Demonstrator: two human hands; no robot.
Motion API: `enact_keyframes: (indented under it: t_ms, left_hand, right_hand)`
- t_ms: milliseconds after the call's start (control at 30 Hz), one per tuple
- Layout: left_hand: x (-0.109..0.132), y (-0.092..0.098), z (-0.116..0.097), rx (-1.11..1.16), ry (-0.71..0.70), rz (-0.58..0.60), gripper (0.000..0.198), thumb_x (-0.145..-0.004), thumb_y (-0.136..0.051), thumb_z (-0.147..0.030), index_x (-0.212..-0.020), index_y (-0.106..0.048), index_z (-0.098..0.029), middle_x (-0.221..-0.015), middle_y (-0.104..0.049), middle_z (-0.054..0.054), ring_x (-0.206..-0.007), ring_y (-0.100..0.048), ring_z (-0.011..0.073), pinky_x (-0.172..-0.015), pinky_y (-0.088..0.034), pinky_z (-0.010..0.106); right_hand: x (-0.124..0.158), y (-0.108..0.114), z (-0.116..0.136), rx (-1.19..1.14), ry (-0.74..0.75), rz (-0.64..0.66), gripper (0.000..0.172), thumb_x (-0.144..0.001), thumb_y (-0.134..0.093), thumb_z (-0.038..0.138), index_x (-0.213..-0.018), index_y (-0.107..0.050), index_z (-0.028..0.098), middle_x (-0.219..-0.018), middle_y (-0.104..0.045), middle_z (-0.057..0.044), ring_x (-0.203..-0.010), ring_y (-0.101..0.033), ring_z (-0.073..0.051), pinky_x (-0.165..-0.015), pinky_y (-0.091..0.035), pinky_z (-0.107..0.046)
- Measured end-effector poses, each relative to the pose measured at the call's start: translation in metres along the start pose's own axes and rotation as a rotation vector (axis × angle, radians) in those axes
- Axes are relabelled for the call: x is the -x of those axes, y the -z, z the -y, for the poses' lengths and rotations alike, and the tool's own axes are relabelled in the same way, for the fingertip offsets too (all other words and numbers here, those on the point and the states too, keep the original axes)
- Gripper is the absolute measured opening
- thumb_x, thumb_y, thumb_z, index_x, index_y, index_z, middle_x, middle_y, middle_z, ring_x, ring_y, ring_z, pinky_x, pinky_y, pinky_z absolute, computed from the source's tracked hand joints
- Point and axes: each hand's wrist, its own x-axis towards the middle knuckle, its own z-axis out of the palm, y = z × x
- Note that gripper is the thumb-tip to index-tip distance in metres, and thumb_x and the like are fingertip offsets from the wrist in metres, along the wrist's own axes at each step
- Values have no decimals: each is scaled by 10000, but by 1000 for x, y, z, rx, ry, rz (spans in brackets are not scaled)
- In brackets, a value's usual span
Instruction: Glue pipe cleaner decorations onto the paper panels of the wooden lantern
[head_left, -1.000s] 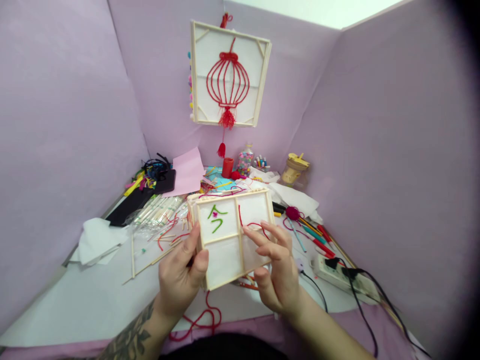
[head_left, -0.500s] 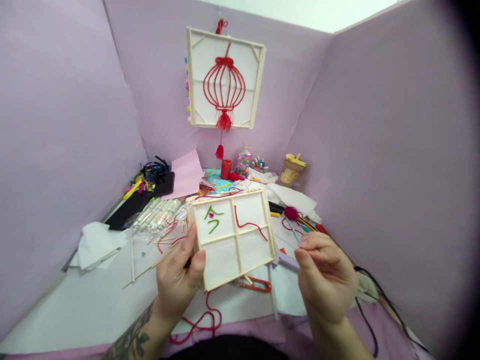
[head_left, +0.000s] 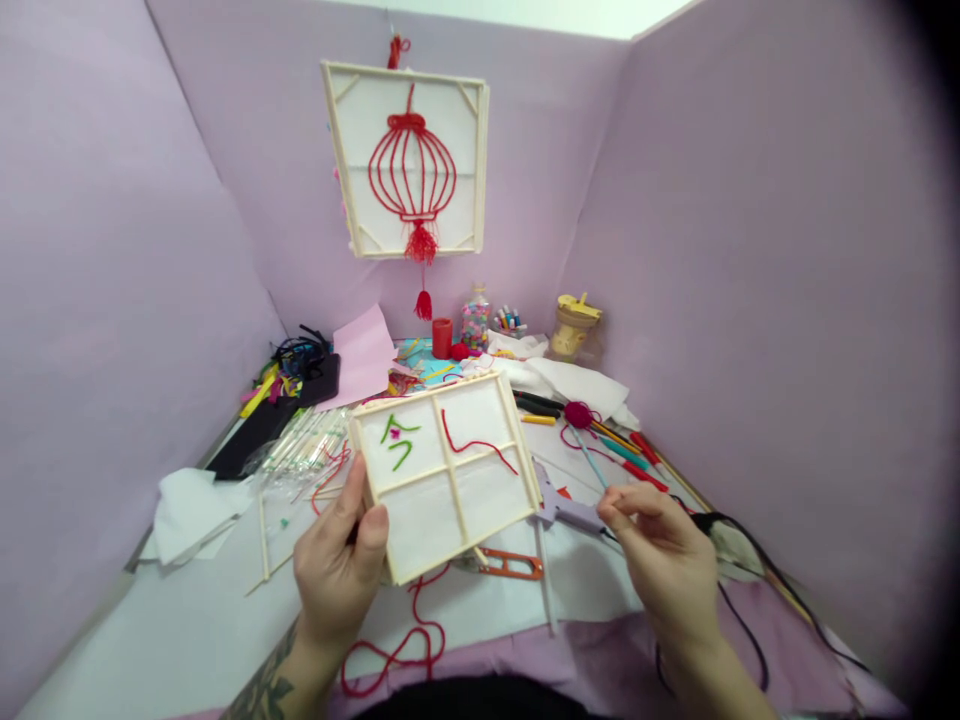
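Observation:
My left hand [head_left: 341, 550] grips the lower left edge of a wooden-stick frame [head_left: 459, 500] backed with white paper, thumb in front. The frame is tilted and split into four panes by crossed sticks. Green strands [head_left: 402, 455] with a small magenta piece in the middle form a character in the upper left pane. A bent red yarn strand [head_left: 487, 444] crosses the upper right pane and reaches the cross stick. To the right, apart from the frame, my right hand [head_left: 660, 550] is closed in a pinch on a thin light blue stick [head_left: 591, 462], pointing up and left.
A framed red yarn lantern [head_left: 411, 170] hangs in front of the back wall. A lavender glue gun [head_left: 574, 512], orange-handled tool [head_left: 514, 565], magenta yarn ball [head_left: 579, 414] and markers [head_left: 624, 455] lie behind and right. Red yarn [head_left: 390, 660] trails in front; bagged sticks [head_left: 307, 440] lie left.
The view has turned slightly, so the hanging lantern and the held frame appear further left. My right hand has shifted slightly away from the frame, still pinching the blue stick.

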Motion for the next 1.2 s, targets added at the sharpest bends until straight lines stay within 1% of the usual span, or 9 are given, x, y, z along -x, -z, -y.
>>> enact_keyframes:
  t_ms: [400,467,533,600,767,867,967,1067,1200]
  left_hand:
    - [2,0,1,-65,50,-20,461,-874,-575,-336,-1317,-580,-205,-1029,-754,50,-640,-655,118,-611,-509,204]
    - [2,0,2,-70,61,-17,461,-875,-570,-351,-1310,-585,-200,-1055,-748,58,-661,-663,127,-617,-516,212]
    - [3,0,2,-60,63,-12,463,-877,-568,-351,-1315,-578,-200,-1069,-744,63,-667,-666,130,-616,-518,214]
    - [3,0,3,-49,61,-13,466,-877,-575,-344,-1320,-571,-202,-1073,-743,65,-661,-663,127,-614,-518,214]
    - [6,-2,6,-40,84,-24,484,-867,-593,-346,-1331,-561,-209,-1074,-743,62,-663,-660,131,-617,-514,223]
    - [6,-2,6,-26,80,-23,492,-864,-598,-337,-1337,-555,-210,-1117,-728,64,-724,-678,142,-653,-520,226]
    - [5,-2,5,-21,64,-28,489,-865,-595,-338,-1336,-558,-213,-1130,-724,63,-757,-688,147,-672,-524,223]
    - [4,-2,4,-31,60,-25,490,-862,-598,-341,-1335,-559,-216,-1114,-730,64,-715,-679,136,-653,-522,216]
    - [3,-2,2,-41,78,-25,488,-860,-592,-376,-1315,-581,-200,-1108,-731,72,-738,-684,151,-663,-529,228]
  right_hand:
    - [2,6,-5,264,-118,43,179,-807,-668,316,-698,-572,211,-735,-616,-14,-722,-568,-178,-691,-420,-318]
    - [-1,5,-7,307,-135,66,119,-795,-665,323,-811,-619,215,-737,-636,-15,-704,-569,-179,-690,-435,-322]
    - [-6,5,-9,320,-179,148,238,-792,-640,314,-1006,-624,212,-723,-651,-8,-679,-583,-178,-678,-455,-320]
    - [-13,6,-11,334,-200,246,292,-793,-609,307,-1065,-619,202,-728,-665,-13,-674,-607,-181,-659,-469,-314]
    - [-26,11,-15,524,-139,367,158,-809,-587,344,-803,-671,212,-803,-684,-49,-749,-623,-209,-686,-473,-335]
    - [-27,11,-17,542,-67,422,182,-795,-594,321,-652,-587,207,-869,-679,-61,-847,-612,-228,-774,-468,-366]
    - [-25,10,-19,550,-93,457,205,-785,-568,258,-597,-507,206,-783,-656,-49,-776,-595,-204,-735,-456,-343]
    - [-25,10,-21,576,-167,526,60,-787,-551,222,-812,-602,202,-692,-612,-11,-688,-566,-184,-671,-441,-313]
    - [-25,8,-20,692,-127,632,495,-767,-613,240,-1257,-544,212,-887,-636,-53,-873,-584,-237,-791,-449,-361]
